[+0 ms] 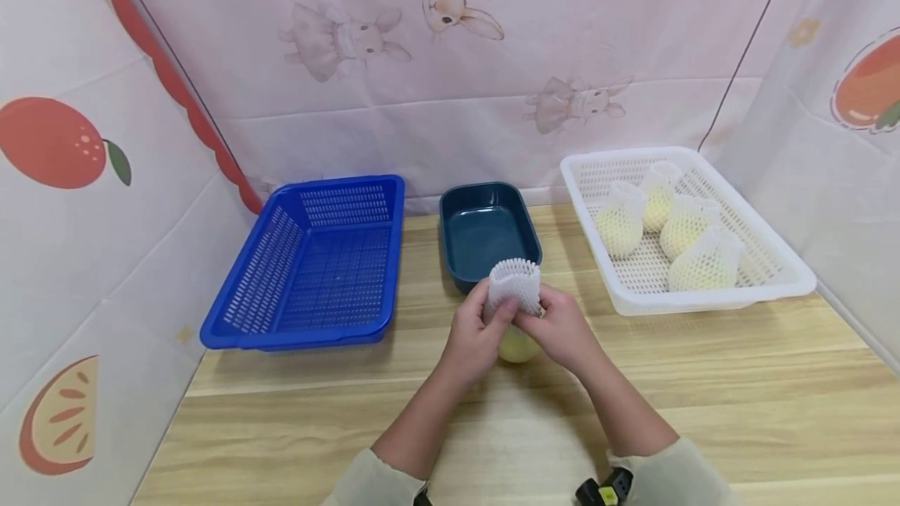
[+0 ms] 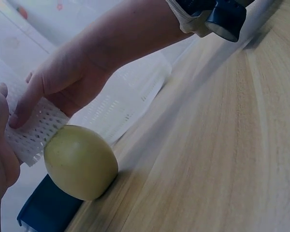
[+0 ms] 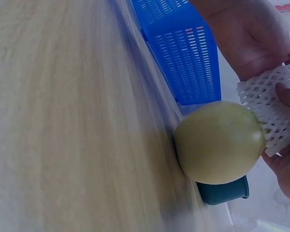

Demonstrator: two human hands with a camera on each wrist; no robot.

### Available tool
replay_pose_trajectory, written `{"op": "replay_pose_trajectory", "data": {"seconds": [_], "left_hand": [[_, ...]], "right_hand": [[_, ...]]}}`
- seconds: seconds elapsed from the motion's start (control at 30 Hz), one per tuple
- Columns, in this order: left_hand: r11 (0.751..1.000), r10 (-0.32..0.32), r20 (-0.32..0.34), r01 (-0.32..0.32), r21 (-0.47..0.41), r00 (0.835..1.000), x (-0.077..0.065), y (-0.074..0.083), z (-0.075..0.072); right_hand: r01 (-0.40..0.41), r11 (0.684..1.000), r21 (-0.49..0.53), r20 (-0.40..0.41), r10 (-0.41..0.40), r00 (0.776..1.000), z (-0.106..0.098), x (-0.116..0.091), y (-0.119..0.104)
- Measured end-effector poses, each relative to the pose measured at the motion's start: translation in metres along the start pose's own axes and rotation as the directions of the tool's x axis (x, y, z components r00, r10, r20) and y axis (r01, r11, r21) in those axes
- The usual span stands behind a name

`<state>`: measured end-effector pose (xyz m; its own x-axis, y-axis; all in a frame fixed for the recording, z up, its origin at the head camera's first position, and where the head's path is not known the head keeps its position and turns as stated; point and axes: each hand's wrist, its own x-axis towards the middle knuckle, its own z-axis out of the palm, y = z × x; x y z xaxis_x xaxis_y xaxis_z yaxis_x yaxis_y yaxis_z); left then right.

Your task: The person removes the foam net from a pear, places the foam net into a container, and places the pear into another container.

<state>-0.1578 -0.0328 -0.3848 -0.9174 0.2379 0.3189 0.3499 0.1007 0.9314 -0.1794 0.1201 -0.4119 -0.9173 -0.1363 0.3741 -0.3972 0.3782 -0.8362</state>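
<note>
We pinch the foam net between the fingers of our left hand and right hand; easing it evenly should spare the yellow-green fruit beneath.

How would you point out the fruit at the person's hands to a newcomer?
On the wooden table, find the teal dish between the blue basket and the white basket. On its near side, below the white foam net held by the left hand and right hand, is the yellow-green fruit. Unlike the four netted fruits in the white basket, it is mostly bare.
</note>
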Motion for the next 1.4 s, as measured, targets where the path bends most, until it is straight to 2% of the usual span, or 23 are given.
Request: {"op": "replay_pose_trajectory", "data": {"seconds": [0.13, 0.37, 0.6, 0.77, 0.87, 1.07, 1.3, 1.4], "left_hand": [[1.000, 0.005, -0.008, -0.005, -0.001, 1.000, 0.000, 0.001, 0.000], [0.999, 0.029, -0.049, -0.028, 0.015, 0.998, 0.000, 0.003, 0.000], [1.000, 0.029, -0.073, -0.029, 0.001, 0.997, 0.001, 0.004, -0.002], [0.999, 0.011, -0.095, -0.015, -0.042, 0.995, 0.005, -0.011, -0.003], [0.997, 0.020, -0.118, -0.029, -0.069, 0.993, 0.007, -0.019, -0.004], [0.989, 0.073, -0.169, -0.094, -0.116, 0.983, 0.009, -0.019, -0.008], [0.975, 0.049, -0.221, -0.095, -0.203, 0.974, 0.011, -0.014, -0.014], [0.962, 0.068, -0.235, -0.126, -0.240, 0.970, 0.012, -0.012, -0.017]], "right_hand": [[0.021, 1.000, -0.018, -0.009, -0.021, 1.000, 0.000, 0.001, -0.001], [-0.009, 1.000, -0.017, 0.010, 0.009, 1.000, 0.000, 0.003, -0.003], [0.030, 0.998, -0.049, 0.044, -0.027, 0.999, 0.001, 0.005, -0.007], [0.059, 0.995, -0.084, 0.051, -0.055, 0.997, 0.003, 0.009, -0.012], [0.088, 0.991, -0.096, 0.041, -0.085, 0.996, 0.004, 0.012, -0.015], [0.121, 0.987, -0.108, 0.026, -0.118, 0.993, 0.005, 0.017, -0.021], [0.145, 0.983, -0.113, 0.033, -0.142, 0.989, 0.003, 0.024, -0.025], [0.147, 0.982, -0.116, 0.032, -0.144, 0.989, 0.002, 0.027, -0.027]]}}
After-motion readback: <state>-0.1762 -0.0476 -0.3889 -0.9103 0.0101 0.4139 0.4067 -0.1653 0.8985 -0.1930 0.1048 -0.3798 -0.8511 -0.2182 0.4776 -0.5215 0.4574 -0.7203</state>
